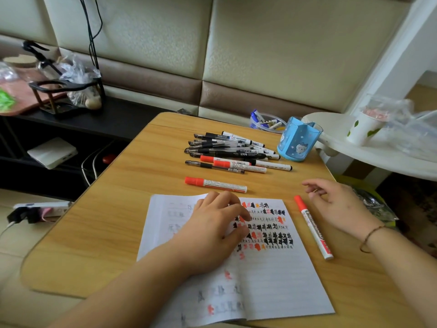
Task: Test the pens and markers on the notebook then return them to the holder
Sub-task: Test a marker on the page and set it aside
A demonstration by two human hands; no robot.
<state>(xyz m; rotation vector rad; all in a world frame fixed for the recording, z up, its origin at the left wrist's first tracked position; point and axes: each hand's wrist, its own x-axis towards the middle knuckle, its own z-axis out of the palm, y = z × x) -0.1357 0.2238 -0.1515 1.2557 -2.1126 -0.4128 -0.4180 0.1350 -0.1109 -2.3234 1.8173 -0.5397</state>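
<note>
An open lined notebook [267, 275] covered in red and black test marks lies at the front of the wooden table [113, 228]. My left hand [212, 230] rests flat on its page, fingers loosely bent. My right hand [335, 204] hovers empty beside the notebook, fingers relaxed. A red-capped marker [313, 227] lies capped between the notebook and my right hand. Another red marker [215, 184] lies just above the notebook. Behind it is a pile of several pens and markers [234, 150]. The blue pen holder [296, 139] stands upright at the back right.
A clear tub [267, 121] with blue markers sits behind the holder. A white tray table [378, 147] with a paper cup [364, 129] and plastic bags overhangs the right edge. A dark shelf with a rack [66, 95] and cables lies to the left.
</note>
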